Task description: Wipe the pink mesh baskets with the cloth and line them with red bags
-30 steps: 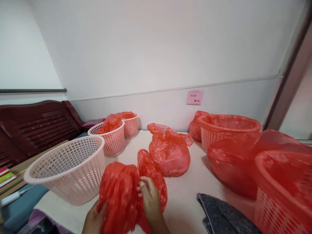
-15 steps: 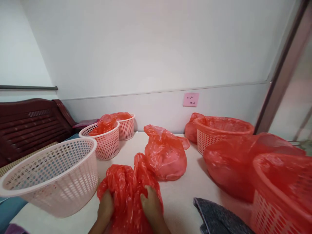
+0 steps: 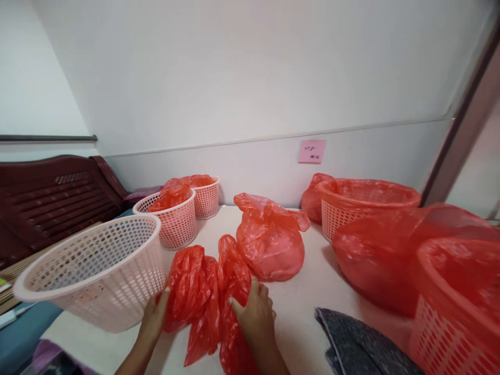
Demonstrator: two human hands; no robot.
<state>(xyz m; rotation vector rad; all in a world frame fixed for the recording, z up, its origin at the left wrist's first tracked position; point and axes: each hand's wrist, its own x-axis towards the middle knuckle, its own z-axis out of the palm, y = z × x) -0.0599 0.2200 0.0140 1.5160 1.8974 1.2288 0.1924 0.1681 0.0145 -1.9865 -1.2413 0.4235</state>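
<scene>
A crumpled red plastic bag lies low in the middle of the white table, its folds spread in two bunches. My left hand touches its left side, fingers partly hidden by the plastic. On the right bunch rests my right hand, thumb apart from the fingers, which curl over the plastic. Just behind stands a fuller, tied-looking red bag. An uncovered pale pink basket is beside my left hand.
Two smaller baskets, one nearer and one farther, hold red plastic at the back left. Red-lined baskets and a large red bag stand right. Dark cloth lies at the front right. A pink note is on the wall.
My hands have moved a little apart and up. The red plastic between them has spread, with a loose flap now hanging down in the middle. The view has shifted slightly.
</scene>
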